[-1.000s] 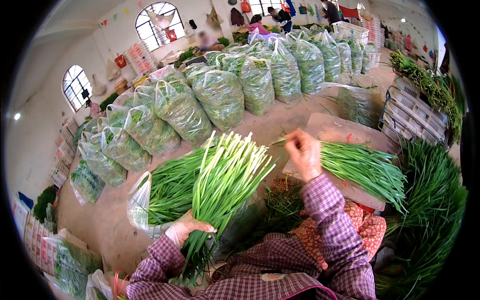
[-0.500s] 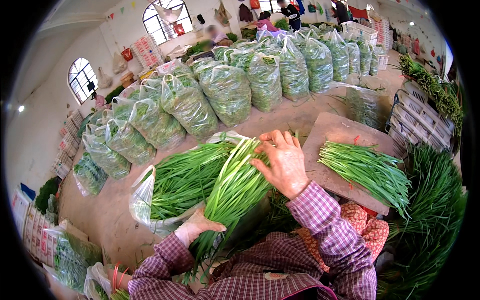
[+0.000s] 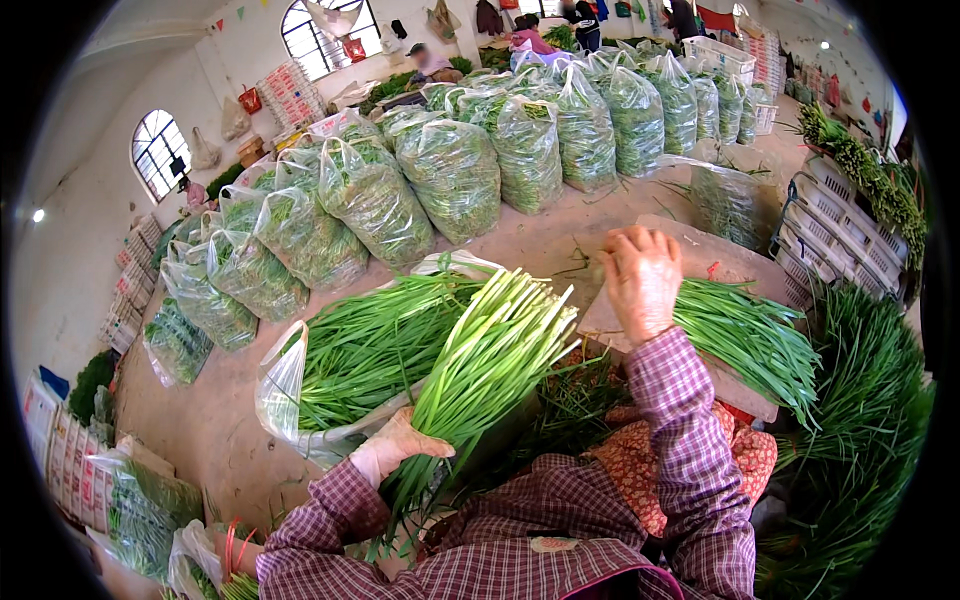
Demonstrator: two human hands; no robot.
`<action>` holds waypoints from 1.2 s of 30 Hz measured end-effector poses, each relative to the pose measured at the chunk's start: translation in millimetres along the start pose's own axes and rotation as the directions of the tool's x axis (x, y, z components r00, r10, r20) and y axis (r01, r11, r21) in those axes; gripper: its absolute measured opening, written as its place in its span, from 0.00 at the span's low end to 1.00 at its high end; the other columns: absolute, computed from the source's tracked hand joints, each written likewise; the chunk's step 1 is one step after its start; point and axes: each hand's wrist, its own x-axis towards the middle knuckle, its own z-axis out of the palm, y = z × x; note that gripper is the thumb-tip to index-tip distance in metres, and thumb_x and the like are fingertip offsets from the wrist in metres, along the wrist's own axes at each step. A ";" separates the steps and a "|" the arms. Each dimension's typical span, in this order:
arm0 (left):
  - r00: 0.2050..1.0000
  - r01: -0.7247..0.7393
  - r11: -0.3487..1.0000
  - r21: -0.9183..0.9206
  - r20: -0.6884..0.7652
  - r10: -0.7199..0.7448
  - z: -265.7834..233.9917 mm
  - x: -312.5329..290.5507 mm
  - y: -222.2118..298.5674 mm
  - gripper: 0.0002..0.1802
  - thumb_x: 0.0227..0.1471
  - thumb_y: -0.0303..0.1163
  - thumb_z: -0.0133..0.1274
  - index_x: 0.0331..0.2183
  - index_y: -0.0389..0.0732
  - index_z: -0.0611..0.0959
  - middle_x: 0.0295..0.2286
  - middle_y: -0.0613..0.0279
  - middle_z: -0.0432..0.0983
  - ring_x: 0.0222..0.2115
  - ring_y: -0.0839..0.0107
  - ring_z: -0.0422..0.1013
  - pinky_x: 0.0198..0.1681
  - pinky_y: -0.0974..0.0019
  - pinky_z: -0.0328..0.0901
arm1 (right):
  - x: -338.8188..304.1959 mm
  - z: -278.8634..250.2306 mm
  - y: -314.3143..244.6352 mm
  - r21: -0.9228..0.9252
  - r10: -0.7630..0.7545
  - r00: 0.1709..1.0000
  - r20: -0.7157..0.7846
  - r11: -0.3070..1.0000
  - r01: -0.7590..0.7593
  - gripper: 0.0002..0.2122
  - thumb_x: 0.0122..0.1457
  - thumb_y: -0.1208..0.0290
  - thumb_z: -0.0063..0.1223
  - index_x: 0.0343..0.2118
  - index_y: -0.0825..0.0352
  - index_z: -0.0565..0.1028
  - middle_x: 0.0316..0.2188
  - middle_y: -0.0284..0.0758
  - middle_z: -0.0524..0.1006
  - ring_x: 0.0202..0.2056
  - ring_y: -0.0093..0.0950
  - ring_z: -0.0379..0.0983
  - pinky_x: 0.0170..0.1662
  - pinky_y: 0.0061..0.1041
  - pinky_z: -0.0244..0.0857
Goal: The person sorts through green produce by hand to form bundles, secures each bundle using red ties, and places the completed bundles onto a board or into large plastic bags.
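My left hand (image 3: 402, 446) is closed round a bunch of Chinese chives (image 3: 490, 365), its pale cut ends pointing up and right. The bunch lies tilted over an open clear plastic bag (image 3: 285, 385), where more chives (image 3: 375, 340) are laid. My right hand (image 3: 643, 283), apart from the bunch, hovers over the left part of a low board (image 3: 745, 255). Its fingers curl together; whatever may be between them is too small to make out. On the board beside it rests another bunch of chives (image 3: 750, 335), partly covered by my right hand and forearm.
Beyond the open bag, rows of filled plastic bags (image 3: 445, 180) stand on the floor. At the right are stacked pale crates (image 3: 840, 230) with green stalks on top and a large heap of loose chives (image 3: 855, 430). Other people (image 3: 432, 65) are at the far side.
My right hand has left the chives' pale ends and moved right, over the board, its fingers more curled. My left hand keeps its hold, and the bunch's pale ends now show fully, leaning farther right.
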 end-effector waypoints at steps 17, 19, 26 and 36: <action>0.997 -0.016 0.993 0.116 -0.071 0.024 14.6 -1.8 7.1 0.33 0.33 0.24 0.66 0.47 0.32 0.75 0.39 0.58 0.77 0.39 0.72 0.72 0.47 0.70 0.64 | -36.9 -8.0 -81.9 0.401 -0.335 0.922 0.194 0.885 0.237 0.09 0.41 0.68 0.63 0.27 0.62 0.78 0.31 0.31 0.71 0.40 0.32 0.66 0.49 0.35 0.57; 0.994 0.019 0.986 0.164 -0.109 -0.001 8.0 1.1 -2.4 0.33 0.33 0.24 0.66 0.46 0.32 0.75 0.39 0.59 0.77 0.39 0.72 0.72 0.47 0.69 0.64 | -39.9 -4.0 -83.8 0.380 -0.329 0.923 0.200 0.894 0.236 0.08 0.43 0.69 0.61 0.27 0.62 0.76 0.29 0.31 0.71 0.38 0.32 0.66 0.48 0.35 0.58; 0.994 0.104 0.977 0.184 -0.049 -0.096 9.5 3.3 3.6 0.32 0.33 0.24 0.66 0.45 0.32 0.76 0.38 0.58 0.77 0.38 0.71 0.73 0.47 0.68 0.65 | -54.7 19.7 -79.4 0.188 -0.379 0.914 0.142 0.917 0.351 0.06 0.48 0.73 0.54 0.30 0.64 0.71 0.22 0.35 0.70 0.29 0.34 0.68 0.43 0.35 0.61; 0.983 0.181 0.983 0.013 0.033 -0.181 4.8 -2.5 11.8 0.39 0.33 0.20 0.66 0.50 0.34 0.71 0.40 0.57 0.77 0.40 0.71 0.73 0.47 0.68 0.66 | -23.8 31.0 -37.4 0.181 -0.232 0.961 0.153 0.962 0.203 0.13 0.46 0.83 0.48 0.36 0.63 0.68 0.17 0.34 0.68 0.14 0.26 0.68 0.17 0.28 0.66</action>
